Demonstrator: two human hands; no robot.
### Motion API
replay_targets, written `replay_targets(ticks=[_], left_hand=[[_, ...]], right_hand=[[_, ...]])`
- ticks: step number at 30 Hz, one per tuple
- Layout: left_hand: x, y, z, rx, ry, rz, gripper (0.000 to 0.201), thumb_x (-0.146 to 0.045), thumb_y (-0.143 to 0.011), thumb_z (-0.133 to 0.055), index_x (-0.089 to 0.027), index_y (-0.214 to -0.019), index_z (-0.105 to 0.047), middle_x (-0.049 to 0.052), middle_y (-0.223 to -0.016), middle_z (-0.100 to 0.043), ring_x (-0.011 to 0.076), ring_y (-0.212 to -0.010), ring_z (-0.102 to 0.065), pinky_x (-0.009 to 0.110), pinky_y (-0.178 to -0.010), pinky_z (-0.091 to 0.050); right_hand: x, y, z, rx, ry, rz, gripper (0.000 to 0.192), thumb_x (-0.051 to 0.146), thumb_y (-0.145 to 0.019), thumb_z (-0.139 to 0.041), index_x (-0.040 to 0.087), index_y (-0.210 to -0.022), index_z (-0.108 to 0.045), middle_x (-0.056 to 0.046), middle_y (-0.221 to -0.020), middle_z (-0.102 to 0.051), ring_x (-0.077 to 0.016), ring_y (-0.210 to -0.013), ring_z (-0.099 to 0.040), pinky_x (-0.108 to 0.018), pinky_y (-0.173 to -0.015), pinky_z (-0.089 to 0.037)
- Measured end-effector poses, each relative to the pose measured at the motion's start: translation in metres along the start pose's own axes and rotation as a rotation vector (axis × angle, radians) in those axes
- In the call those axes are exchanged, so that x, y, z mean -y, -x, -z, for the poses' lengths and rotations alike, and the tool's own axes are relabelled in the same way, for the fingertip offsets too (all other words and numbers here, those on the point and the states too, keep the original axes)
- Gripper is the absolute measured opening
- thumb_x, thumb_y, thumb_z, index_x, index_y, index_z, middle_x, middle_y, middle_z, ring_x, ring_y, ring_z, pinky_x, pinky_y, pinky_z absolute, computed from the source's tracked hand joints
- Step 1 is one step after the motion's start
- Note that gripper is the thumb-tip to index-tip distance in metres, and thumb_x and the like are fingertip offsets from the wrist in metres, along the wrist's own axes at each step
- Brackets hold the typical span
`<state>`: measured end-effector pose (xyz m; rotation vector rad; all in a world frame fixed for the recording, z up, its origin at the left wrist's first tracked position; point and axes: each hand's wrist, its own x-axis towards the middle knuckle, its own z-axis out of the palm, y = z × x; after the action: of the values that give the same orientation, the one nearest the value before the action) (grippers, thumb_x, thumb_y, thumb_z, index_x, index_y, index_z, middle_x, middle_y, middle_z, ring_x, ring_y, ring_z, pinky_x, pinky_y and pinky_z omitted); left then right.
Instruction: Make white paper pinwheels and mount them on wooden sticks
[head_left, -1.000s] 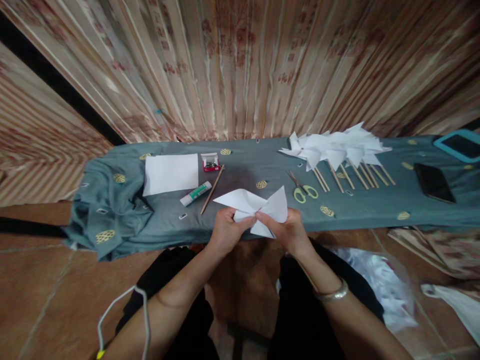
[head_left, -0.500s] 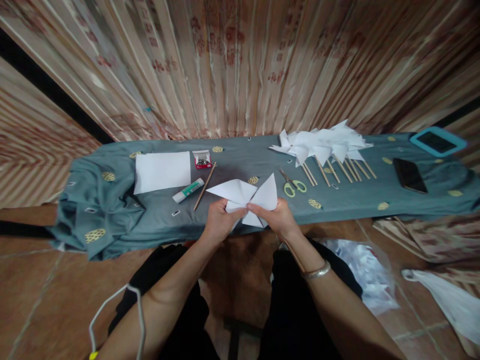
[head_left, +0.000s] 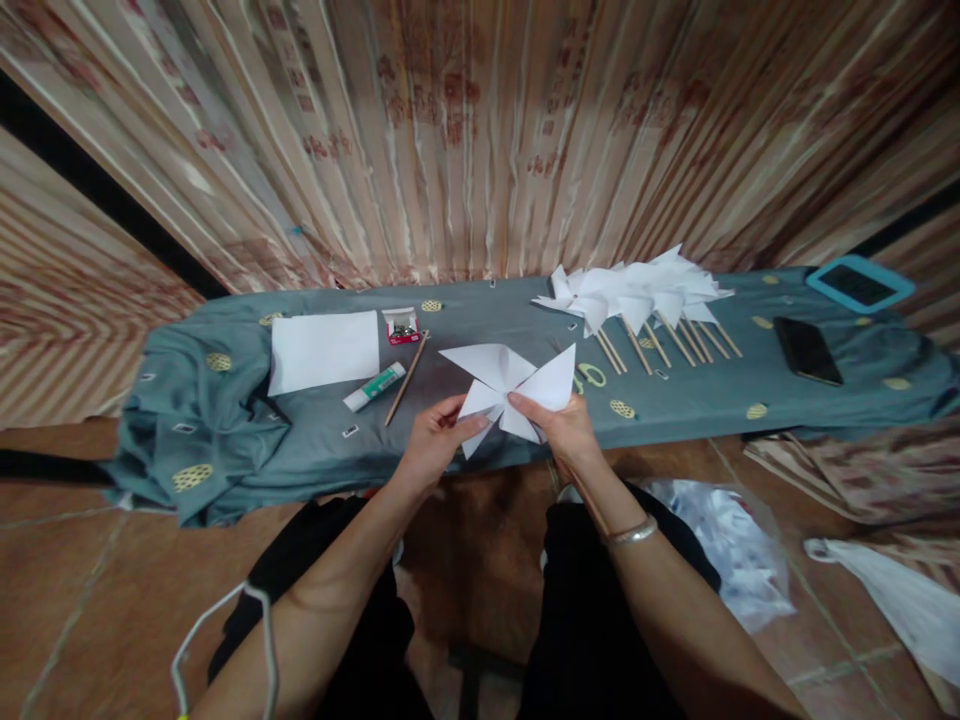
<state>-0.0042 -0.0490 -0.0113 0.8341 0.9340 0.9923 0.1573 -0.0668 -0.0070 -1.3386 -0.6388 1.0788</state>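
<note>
A white paper pinwheel (head_left: 517, 385) with folded blades is held between my two hands over the table's front edge. My right hand (head_left: 559, 422) is closed on it, the thumb pressing its centre. At the lower left blade, my left hand (head_left: 439, 435) pinches the paper between thumb and fingers. Left of the pinwheel lie a wooden stick (head_left: 407, 378), a glue stick (head_left: 374, 387) and a small red box (head_left: 401, 326) of metal pins. Scissors with green handles (head_left: 592, 375) lie just behind the right blade, partly hidden by it.
White sheets of paper (head_left: 325, 352) lie at the left. Several pinwheels on sticks (head_left: 637, 295) lie in an overlapping row at the right back. Farther right are a phone (head_left: 808, 350) and a blue-framed device (head_left: 861, 284). A plastic bag (head_left: 731, 545) of white scraps stands on the floor.
The pinwheel has shifted right and its blades have spread wider. My left thumb has moved from the centre out to the lower left blade, while my right thumb stays at the centre.
</note>
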Motion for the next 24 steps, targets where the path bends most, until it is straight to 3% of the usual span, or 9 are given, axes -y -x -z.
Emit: replay_targets(ticks=[6,10,16,24], left_hand=[[0.002,0.001,0.002,-0.023,-0.067,0.022,0.057,-0.053,-0.049,-0.089,-0.013,-0.088,-0.077,0.009,-0.077,-0.077,0.0168,-0.063,-0.068,0.028,-0.064,-0.054],[-0.001,-0.011,0.012,-0.094,-0.111,-0.066,0.054,-0.058,-0.054,-0.083,-0.014,-0.084,-0.078,0.010,-0.080,-0.077,0.0200,-0.072,-0.071,0.034,-0.075,-0.057],[-0.017,-0.032,0.055,-0.307,-0.268,-0.287,0.041,-0.054,-0.054,-0.081,-0.017,-0.073,-0.076,0.006,-0.077,-0.076,0.0202,-0.073,-0.069,0.037,-0.080,-0.055],[-0.072,-0.071,0.104,-0.551,-0.615,-0.517,0.023,-0.033,-0.069,-0.068,-0.016,-0.083,-0.075,0.007,-0.092,-0.075,0.0213,-0.091,-0.066,0.035,-0.089,-0.050]], right_hand=[[-0.001,-0.008,0.004,-0.060,-0.067,0.008,0.040,0.031,-0.044,-0.092,0.015,-0.077,-0.075,-0.006,-0.079,-0.079,-0.0219,-0.067,-0.072,-0.035,-0.065,-0.061],[0.004,-0.019,0.006,-0.059,-0.198,0.005,0.042,0.026,-0.043,-0.093,0.016,-0.079,-0.075,-0.004,-0.083,-0.079,-0.0201,-0.073,-0.073,-0.032,-0.071,-0.062],[0.017,-0.023,0.011,-0.052,-0.308,-0.042,0.045,0.020,-0.046,-0.092,0.018,-0.088,-0.075,-0.003,-0.089,-0.080,-0.0188,-0.077,-0.074,-0.028,-0.073,-0.063],[0.026,-0.026,0.021,-0.024,-0.364,-0.115,0.048,0.022,-0.047,-0.093,0.021,-0.091,-0.074,0.001,-0.084,-0.079,-0.0168,-0.063,-0.072,-0.027,-0.059,-0.063]])
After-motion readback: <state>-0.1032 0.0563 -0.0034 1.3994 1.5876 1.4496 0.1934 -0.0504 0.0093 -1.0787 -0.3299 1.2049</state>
